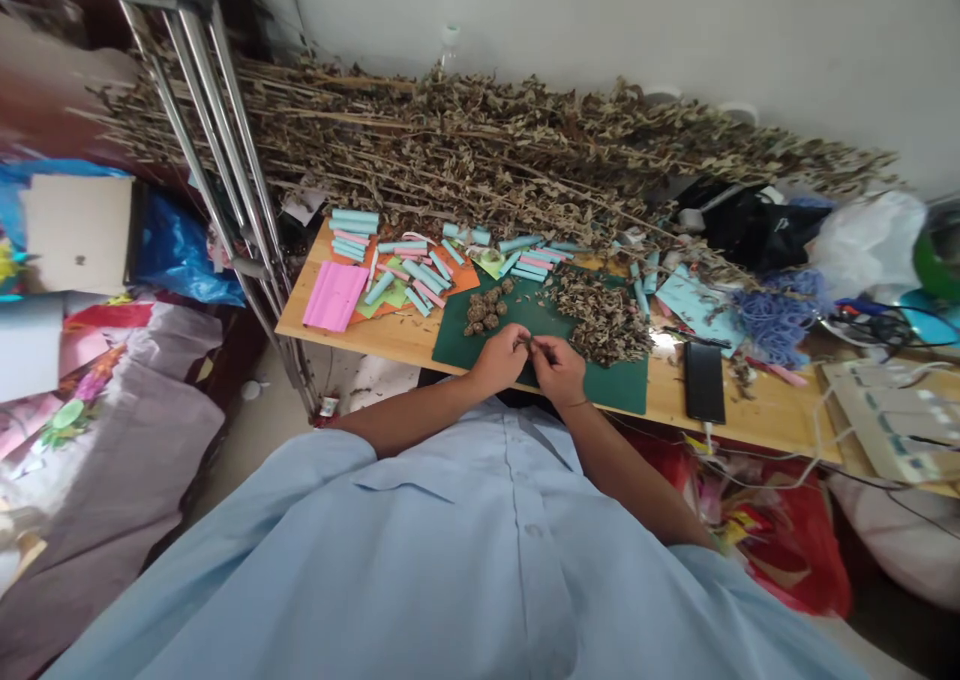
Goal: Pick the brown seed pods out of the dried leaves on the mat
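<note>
My left hand (501,357) and my right hand (559,368) meet over the front of a dark green mat (465,340), fingertips pinched together. Between them is a small dark bit, too small to make out well; it looks like dried leaf. Several brown leaf balls (486,310) sit on the mat just beyond my left hand. A loose heap of dried leaves (607,320) lies on the mat beyond and to the right of my right hand.
Long dried plant stalks (450,150) lie along the wall. Blue and pink paper rolls (420,275) cover the wooden table's (300,310) left part. To the right are a phone (704,382), blue string (784,315) and a power strip (885,420). Metal crutches (217,140) stand at the left.
</note>
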The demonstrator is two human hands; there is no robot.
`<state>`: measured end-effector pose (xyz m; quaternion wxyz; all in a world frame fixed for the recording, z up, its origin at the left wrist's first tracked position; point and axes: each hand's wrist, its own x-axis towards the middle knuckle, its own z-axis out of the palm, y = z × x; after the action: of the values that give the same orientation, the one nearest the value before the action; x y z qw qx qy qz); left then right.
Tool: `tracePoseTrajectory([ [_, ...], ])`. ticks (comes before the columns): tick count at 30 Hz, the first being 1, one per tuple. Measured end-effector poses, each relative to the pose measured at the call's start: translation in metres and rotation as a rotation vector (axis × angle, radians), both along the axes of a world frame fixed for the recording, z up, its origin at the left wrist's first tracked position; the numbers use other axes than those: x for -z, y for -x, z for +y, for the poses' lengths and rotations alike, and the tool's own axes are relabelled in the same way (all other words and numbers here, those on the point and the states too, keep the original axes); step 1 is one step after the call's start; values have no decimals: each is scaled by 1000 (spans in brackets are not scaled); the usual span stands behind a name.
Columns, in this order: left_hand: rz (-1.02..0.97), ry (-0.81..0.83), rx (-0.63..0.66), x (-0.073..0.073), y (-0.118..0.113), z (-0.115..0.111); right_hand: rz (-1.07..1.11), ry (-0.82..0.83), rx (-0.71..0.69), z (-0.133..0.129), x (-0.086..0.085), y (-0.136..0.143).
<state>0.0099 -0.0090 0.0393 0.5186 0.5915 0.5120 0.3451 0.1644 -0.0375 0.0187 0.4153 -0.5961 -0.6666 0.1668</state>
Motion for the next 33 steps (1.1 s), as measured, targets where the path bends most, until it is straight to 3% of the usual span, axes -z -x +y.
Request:
tracePoseTrajectory([
  [8, -81, 187, -9, 3, 4, 5, 64, -80, -171, 4, -5, 5],
  [13, -190, 179, 1, 5, 4, 5, 92, -111, -225, 6, -9, 6],
  [17, -118, 147, 11, 2, 5, 2, 118, -119, -245, 7, -6, 4],
  [25, 203, -103, -23, -6, 2, -8, 147, -20, -210, 8, 0, 3],
  [29, 188, -114, -46, -5, 0, -8, 292, 89, -188, 13, 6, 4],
  [33, 66, -3, -75, -3, 0, -7, 473, 182, -160, 17, 9, 3],
])
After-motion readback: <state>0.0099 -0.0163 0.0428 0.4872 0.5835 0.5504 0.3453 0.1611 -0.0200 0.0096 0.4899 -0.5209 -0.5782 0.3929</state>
